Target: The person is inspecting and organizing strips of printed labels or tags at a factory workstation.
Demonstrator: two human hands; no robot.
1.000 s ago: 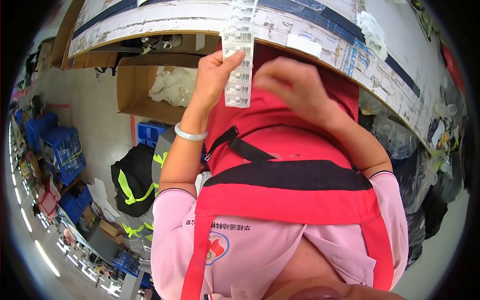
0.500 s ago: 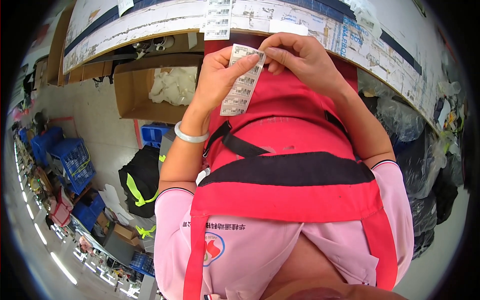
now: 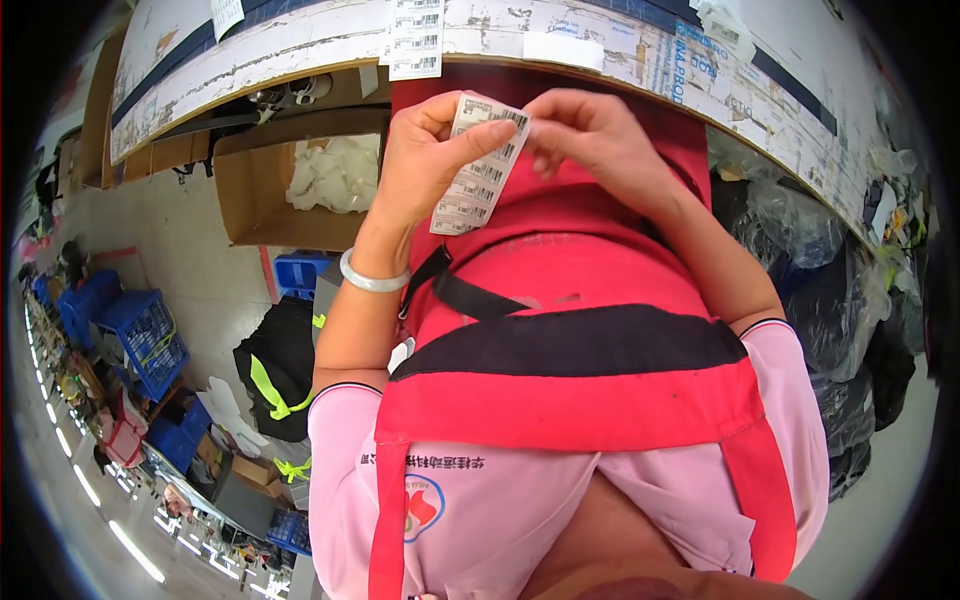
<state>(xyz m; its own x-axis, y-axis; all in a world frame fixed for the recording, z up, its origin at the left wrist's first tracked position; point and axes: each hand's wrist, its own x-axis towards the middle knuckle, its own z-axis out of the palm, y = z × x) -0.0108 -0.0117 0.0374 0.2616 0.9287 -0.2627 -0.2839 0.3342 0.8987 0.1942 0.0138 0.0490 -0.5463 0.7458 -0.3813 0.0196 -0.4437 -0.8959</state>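
"How far along, at a guess?"
"Partway at most: holding a label strip apart from the second strip at the edge of the surface, with rows of labels left on it."
"And lying where, relative to the grip?"
"Pinched near the upper end by the left grip, tilted, lower end over the red apron. Just beside the right grip, too, at the upper right edge, fingertips drawn close (impossible to tell whether pinching a label)."
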